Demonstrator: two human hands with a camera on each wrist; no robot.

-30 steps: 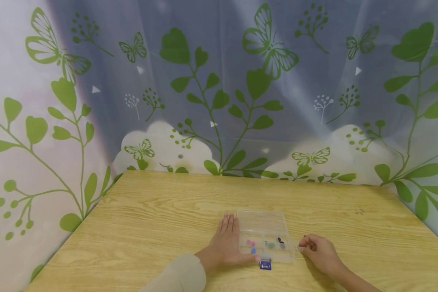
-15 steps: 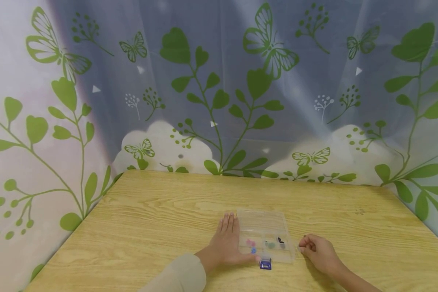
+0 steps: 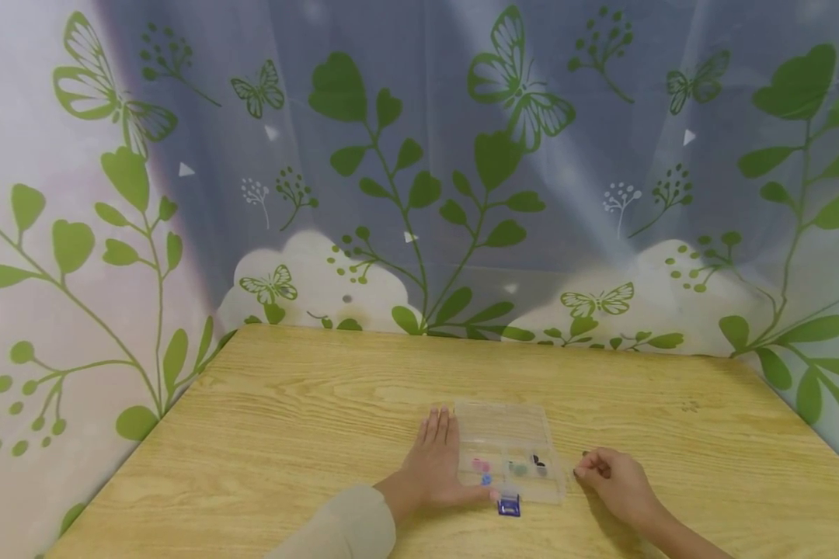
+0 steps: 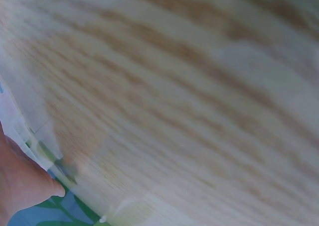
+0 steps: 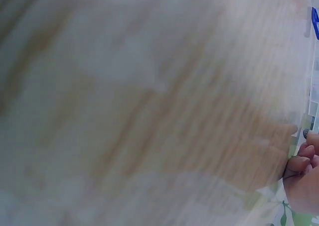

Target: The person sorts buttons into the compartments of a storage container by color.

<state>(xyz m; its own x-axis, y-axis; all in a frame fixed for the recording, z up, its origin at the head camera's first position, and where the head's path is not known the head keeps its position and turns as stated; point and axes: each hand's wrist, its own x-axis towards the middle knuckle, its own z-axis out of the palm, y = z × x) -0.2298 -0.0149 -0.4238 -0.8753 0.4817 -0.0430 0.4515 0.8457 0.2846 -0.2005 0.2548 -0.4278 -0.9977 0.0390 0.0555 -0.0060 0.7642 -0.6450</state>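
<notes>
A clear plastic compartment box (image 3: 506, 423) lies with its lid folded back on the table. Its compartments hold pink pieces (image 3: 481, 465), a blue piece (image 3: 486, 480), pale green pieces (image 3: 517, 468) and black pieces (image 3: 539, 464). A blue-purple latch (image 3: 509, 506) sticks out at the front. My left hand (image 3: 433, 470) rests along the box's left side, fingers straight, thumb stretched across the front edge by the latch. Just right of the box, my right hand (image 3: 618, 481) pinches a small dark round piece (image 5: 305, 133) between thumb and fingertip, the other fingers curled.
The wood-grain table (image 3: 308, 404) reaches back to a hanging cloth (image 3: 419, 194) printed with green leaves and butterflies. More of the same cloth drops down at the left and right sides. A small mark (image 3: 690, 406) shows on the tabletop at the right.
My right hand has shifted very slightly right, away from the box, and the dark piece shows at its fingertips. The left hand and the box have stayed in place.
</notes>
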